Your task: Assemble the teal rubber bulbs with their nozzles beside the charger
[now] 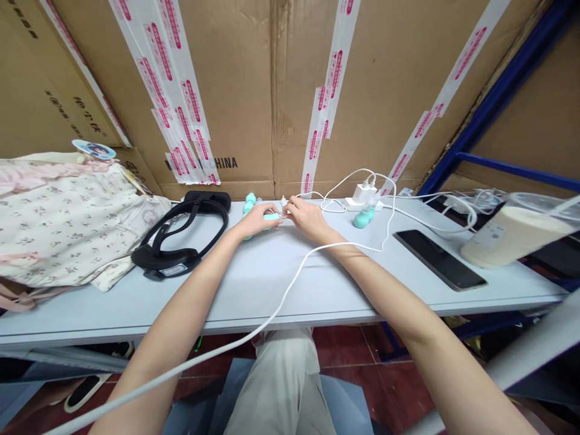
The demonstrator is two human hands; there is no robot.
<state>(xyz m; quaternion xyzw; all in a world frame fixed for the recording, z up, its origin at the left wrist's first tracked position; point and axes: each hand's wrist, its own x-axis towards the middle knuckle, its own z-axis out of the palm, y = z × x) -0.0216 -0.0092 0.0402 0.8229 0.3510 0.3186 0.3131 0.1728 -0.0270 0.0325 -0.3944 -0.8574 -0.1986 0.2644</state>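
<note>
My left hand [254, 221] is closed on a small teal piece [272, 216] with a pale end, near the back of the table. My right hand [310, 219] has its fingers pinched at that pale end, so the two hands almost meet. What exactly lies between the right fingertips is too small to make out. Partly hidden behind my left hand is a rounded teal object [250, 202]. A small whitish tip [283, 200] sticks up between the hands. To the right rests another teal piece with a clear part [361, 219].
A black head-strap device [154, 258] and a floral cloth bag [67, 223] lie left. Right are a white plug adapter [363, 193], a phone [438, 258] and a tilted cream cup [507, 235]. A white cable [290, 287] crosses over my right forearm. Cardboard [244, 90] walls the back.
</note>
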